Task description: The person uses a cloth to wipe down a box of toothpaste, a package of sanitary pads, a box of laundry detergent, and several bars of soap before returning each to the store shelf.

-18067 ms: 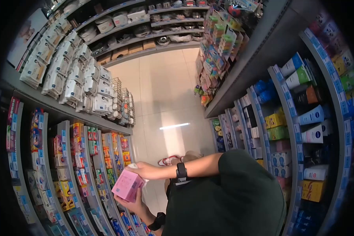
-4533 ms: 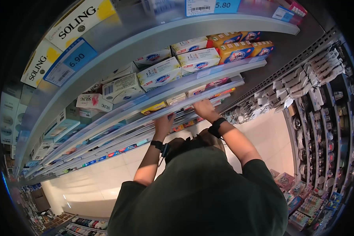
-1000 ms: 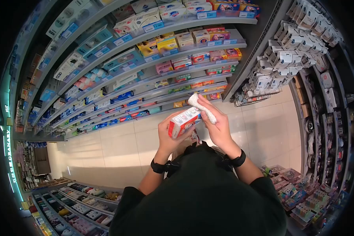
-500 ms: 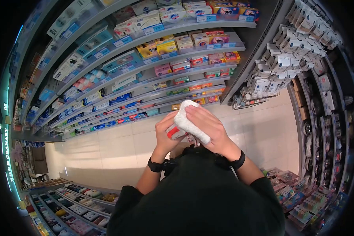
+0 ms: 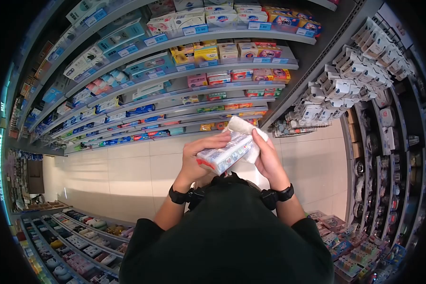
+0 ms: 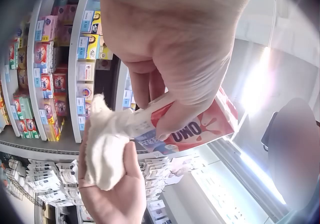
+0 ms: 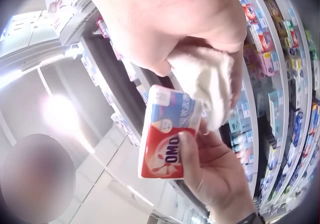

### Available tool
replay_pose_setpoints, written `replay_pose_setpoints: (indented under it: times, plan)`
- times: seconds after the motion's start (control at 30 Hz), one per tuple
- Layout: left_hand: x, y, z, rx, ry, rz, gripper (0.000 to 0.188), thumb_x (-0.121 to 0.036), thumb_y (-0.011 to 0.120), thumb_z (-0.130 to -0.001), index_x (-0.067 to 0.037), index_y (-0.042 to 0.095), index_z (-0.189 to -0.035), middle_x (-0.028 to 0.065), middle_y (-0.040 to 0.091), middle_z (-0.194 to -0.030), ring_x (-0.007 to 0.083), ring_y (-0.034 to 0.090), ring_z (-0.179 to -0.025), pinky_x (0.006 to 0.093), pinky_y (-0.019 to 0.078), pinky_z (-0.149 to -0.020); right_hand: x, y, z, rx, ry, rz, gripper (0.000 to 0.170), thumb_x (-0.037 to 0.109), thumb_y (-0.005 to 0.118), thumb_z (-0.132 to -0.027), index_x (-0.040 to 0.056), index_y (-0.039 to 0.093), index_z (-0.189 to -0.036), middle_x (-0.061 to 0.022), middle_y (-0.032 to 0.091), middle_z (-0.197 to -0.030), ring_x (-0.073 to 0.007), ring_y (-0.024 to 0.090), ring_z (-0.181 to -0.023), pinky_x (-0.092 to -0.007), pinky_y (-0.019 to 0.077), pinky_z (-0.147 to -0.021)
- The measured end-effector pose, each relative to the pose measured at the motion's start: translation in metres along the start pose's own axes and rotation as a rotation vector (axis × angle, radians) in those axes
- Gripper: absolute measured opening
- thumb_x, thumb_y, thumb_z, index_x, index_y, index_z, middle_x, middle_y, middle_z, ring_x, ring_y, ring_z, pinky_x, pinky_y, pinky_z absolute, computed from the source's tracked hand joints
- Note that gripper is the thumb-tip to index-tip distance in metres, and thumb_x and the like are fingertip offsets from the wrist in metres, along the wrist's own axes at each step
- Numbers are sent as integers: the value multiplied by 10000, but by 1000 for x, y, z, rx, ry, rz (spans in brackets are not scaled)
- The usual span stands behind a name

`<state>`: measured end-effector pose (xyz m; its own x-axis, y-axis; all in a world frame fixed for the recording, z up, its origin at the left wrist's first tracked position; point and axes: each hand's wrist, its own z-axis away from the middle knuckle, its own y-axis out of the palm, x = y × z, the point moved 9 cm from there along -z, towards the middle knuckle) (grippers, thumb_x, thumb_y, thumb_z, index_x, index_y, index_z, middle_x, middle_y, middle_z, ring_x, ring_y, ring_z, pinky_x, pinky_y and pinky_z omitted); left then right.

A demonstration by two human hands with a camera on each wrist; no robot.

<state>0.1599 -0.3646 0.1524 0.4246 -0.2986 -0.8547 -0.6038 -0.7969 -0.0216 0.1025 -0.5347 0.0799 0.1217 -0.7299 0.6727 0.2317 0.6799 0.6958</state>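
Observation:
A red, white and blue OMO box [image 5: 227, 154] is tilted in front of the chest, gripped by my left hand [image 5: 199, 156] with fingers over the top and thumb along the printed face. In the left wrist view the box [image 6: 200, 129] shows its red face beside the left thumb. My right hand [image 5: 270, 161] holds a folded white cloth [image 5: 248, 128], thumb on it. In the right wrist view the cloth [image 7: 205, 79] lies against the upper end of the box [image 7: 167, 134], bunched in the right hand [image 7: 175, 19].
Curved shelves [image 5: 241, 34] of boxed soaps and toothpaste run along the far side. White hanging packs [image 5: 326, 99] and a wire rack [image 5: 300, 130] stand at the right. Pale tiled floor [image 5: 128, 175] lies below, with another stocked shelf [image 5: 80, 241] at lower left.
The cloth has moved from over the box to its far right end, and more of the box shows. The right hand has turned, and the view has shifted slightly.

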Motion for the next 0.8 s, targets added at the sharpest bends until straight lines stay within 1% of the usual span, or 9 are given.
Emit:
replay_pose_setpoints:
  times: [0.1, 0.23, 0.3, 0.33, 0.5, 0.63, 0.7, 0.73, 0.8]
  plan:
    - [-1, 5, -4, 108, -45, -89, 403, -70, 936, -722, -28, 769, -1086, 204, 754, -1207, 364, 676, -1252, 471, 527, -1090, -11, 4, 2, 7, 51, -67, 495, 261, 626, -1072, -16, 504, -1465, -109, 649, -1352, -187, 662, -1217, -346, 546, -1026]
    - [6, 17, 0, 247, -68, -154, 445, -57, 937, -715, -27, 747, -1116, 180, 711, -1307, 325, 648, -1291, 446, 513, -1106, -19, 9, 1, 9, 68, -39, 476, 120, 655, -1023, 7, 503, -1460, -110, 645, -1353, -199, 651, -1245, -362, 553, -1041]
    - [22, 10, 4, 19, -217, 19, 553, -29, 930, -716, -40, 707, -1221, 157, 634, -1414, 284, 613, -1322, 428, 502, -1113, -19, 10, -1, -6, 52, -126, 475, 98, 650, -1017, 9, 504, -1460, -110, 647, -1349, -202, 652, -1242, -359, 555, -1037]
    - [27, 10, 4, 30, -146, -27, 723, -34, 938, -715, -40, 611, -1360, 151, 561, -1485, 260, 569, -1359, 417, 479, -1137, -17, 10, -3, -23, 33, -215, 476, 76, 645, -1011, 10, 505, -1460, -110, 648, -1345, -204, 654, -1240, -356, 556, -1033]
    - [27, 27, 3, -74, -325, 161, 932, -47, 954, -710, -10, 424, -1477, 160, 513, -1528, 236, 522, -1402, 420, 456, -1170, -5, 20, -6, -132, -145, -216, 425, 128, 635, -1036, 15, 530, -1432, -87, 665, -1310, -191, 657, -1219, -358, 538, -1042]
    - [33, 9, 6, -267, -243, 187, 791, -80, 956, -730, -6, 476, -1355, 200, 502, -1543, 266, 531, -1405, 413, 465, -1167, 1, 16, -10, -154, -326, -40, 487, 255, 611, -1081, 9, 505, -1487, -83, 619, -1381, -170, 575, -1305, -348, 453, -1090]
    - [18, 3, 3, -199, -135, -49, 786, -92, 953, -742, -13, 479, -1363, 207, 538, -1516, 274, 575, -1362, 415, 487, -1148, 30, 19, 0, -204, -578, 381, 555, 275, 598, -1090, -17, 454, -1539, -89, 588, -1449, -202, 541, -1358, -349, 427, -1128]
    - [19, 1, 3, -201, -134, -49, 786, -92, 953, -742, -13, 479, -1363, 207, 538, -1516, 274, 575, -1362, 415, 487, -1148, 33, 18, 1, -202, -578, 383, 555, 275, 598, -1090, -17, 454, -1539, -89, 588, -1449, -202, 541, -1358, -349, 427, -1128]
    - [18, -2, 5, -210, -120, -108, 757, -88, 946, -749, -17, 487, -1346, 218, 562, -1485, 267, 598, -1332, 415, 514, -1107, 51, 44, 17, -138, -828, 975, 505, 209, 604, -1060, -10, 518, -1507, -152, 543, -1528, -324, 473, -1448, -421, 348, -1192]
